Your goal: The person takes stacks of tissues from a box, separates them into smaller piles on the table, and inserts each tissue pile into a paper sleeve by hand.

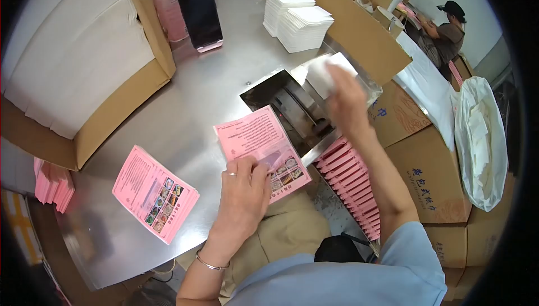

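Observation:
My left hand (pixel 241 193), with a ring and a bracelet, has its bent fingers gripping the lower part of a pink printed paper sleeve (pixel 252 135). The sleeve carries small food pictures and lies at the table's front edge, beside a dark rectangular recess (pixel 297 116). My right hand (pixel 349 104) is over the right side of the table, by a white napkin (pixel 324 77). Its fingers are smeared by motion, so whether they hold the napkin is unclear. To the left lies a stack of matching pink sleeves (pixel 155 193).
White napkin stacks (pixel 303 24) stand at the back beside a cardboard panel (pixel 342 17). A phone (pixel 200 17) leans on a stand. An open carton of white paper (pixel 73 48) fills the left. Packed pink sleeves (pixel 351 185) sit below right. Another person (pixel 449 36) sits far right.

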Available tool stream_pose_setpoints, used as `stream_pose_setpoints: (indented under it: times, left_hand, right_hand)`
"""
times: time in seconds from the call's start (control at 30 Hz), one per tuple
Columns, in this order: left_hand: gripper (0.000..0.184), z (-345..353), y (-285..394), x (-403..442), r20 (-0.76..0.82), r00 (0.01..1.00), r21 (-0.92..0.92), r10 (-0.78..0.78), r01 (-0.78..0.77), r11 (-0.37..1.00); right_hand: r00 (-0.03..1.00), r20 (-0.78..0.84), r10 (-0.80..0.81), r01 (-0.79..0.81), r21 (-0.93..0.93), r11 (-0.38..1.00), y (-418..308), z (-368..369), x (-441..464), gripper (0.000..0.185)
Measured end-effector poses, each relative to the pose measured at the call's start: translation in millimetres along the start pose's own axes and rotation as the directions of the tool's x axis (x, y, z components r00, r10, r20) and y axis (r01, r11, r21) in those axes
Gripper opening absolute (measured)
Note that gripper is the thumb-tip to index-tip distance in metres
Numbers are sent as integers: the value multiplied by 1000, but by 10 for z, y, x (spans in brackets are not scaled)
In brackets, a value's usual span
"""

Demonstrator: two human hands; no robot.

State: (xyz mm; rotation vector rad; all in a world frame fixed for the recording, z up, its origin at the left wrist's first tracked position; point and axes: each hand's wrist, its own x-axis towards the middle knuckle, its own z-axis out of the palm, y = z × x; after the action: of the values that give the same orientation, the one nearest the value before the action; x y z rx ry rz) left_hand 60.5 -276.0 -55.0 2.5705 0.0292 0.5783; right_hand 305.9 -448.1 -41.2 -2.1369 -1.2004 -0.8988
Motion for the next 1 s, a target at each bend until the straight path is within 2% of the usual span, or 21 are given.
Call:
stream_pose_setpoints:
  times: [0.07, 0.1, 0.17, 0.2, 0.27, 0.3, 0.37, 0.4, 0.43, 0.47, 0.5, 0.53, 0.57, 0.6, 0.63, 0.67, 0.7, 0.77, 0.83, 0.93, 1.0]
  left_hand:
    - [57, -81, 23, -29, -16, 1000, -29, -5, 5, 1000]
    - [57, -157, 19, -40, -19, 1000, -26, -4, 4, 1000]
    - [78, -317, -22, -91, 49, 987, 212, -152, 138, 967]
    - [87, -189, -21, -100, 5, 982, 200, -191, 186, 962]
    - [87, -9, 90, 30, -32, 987, 209, -155, 158, 965]
    - [87, 47, 140, 95, -89, 989, 197, -116, 132, 972]
    - [87, 41, 142, 135, -89, 990, 172, -109, 123, 977]
    - [86, -20, 97, 81, -85, 984, 277, -159, 177, 944]
    - [85, -71, 61, 17, -90, 972, 380, -217, 234, 895]
    - [77, -122, 39, -32, -44, 982, 319, -185, 190, 929]
    - [77, -114, 26, -9, -47, 981, 326, -187, 191, 926]
    - [72, -87, 77, -12, -73, 972, 347, -223, 234, 908]
    - [66, -82, 126, -31, -88, 964, 366, -249, 264, 892]
    - [61, -68, 130, 30, -117, 970, 407, -214, 243, 881]
    - [61, -58, 144, 82, -130, 972, 397, -194, 230, 889]
    - [62, -53, 151, 83, -127, 974, 377, -189, 224, 899]
    - [63, -57, 151, 93, -124, 973, 359, -193, 225, 906]
    - [63, -69, 110, 118, -119, 981, 385, -152, 187, 904]
    - [62, -75, 107, 91, -83, 989, 419, -119, 143, 896]
    - [61, -67, 109, 106, -146, 987, 422, -69, 125, 898]
    - [59, -99, 91, 86, -81, 992, 397, -101, 124, 909]
  right_hand:
    - [928, 208, -309, 256, 246, 935, -687, -23, -373, 42]
    - [842, 300, -447, 316, 398, 862, -1037, -40, -540, 46]
    - [839, 82, -538, 439, 482, 758, -1385, -215, -607, 43]
    - [858, 182, -480, 409, 324, 853, -1335, -81, -487, 37]
    - [837, 419, -351, 352, 80, 933, -1141, 142, -89, 20]
    - [827, 453, -331, 279, 180, 943, -1153, 269, 10, 17]
    - [714, 594, -371, 414, 69, 908, -1450, 186, 41, 16]
    - [713, 595, -371, 420, 63, 906, -1464, 116, -33, 16]
    - [837, 406, -367, 269, 280, 922, -1415, 23, -132, 15]
    - [910, 238, -339, 224, 405, 886, -1315, -69, -183, 17]
    - [961, 136, -240, 196, 277, 941, -1103, -141, -111, 19]
    - [988, 83, -130, 131, -2, 991, -861, -199, 5, 22]
    - [998, 62, -21, 38, -291, 956, -597, -205, 100, 24]
    - [996, 65, 58, -20, -475, 880, -313, -167, 132, 27]
    - [988, 104, 110, -47, -479, 876, -63, -64, 79, 29]
    - [980, 128, 152, -96, -369, 924, 136, 21, 16, 19]
    - [982, 124, 145, -88, -379, 921, 168, -6, 48, 19]
    - [980, 102, 172, -147, -222, 964, 177, 18, 69, 14]
    - [972, 117, 202, -178, -188, 966, 201, 47, 62, 17]
    - [983, 44, 176, -168, -144, 975, 224, 70, 51, 15]
    - [984, 34, 175, -170, -106, 980, 222, 45, 32, 15]
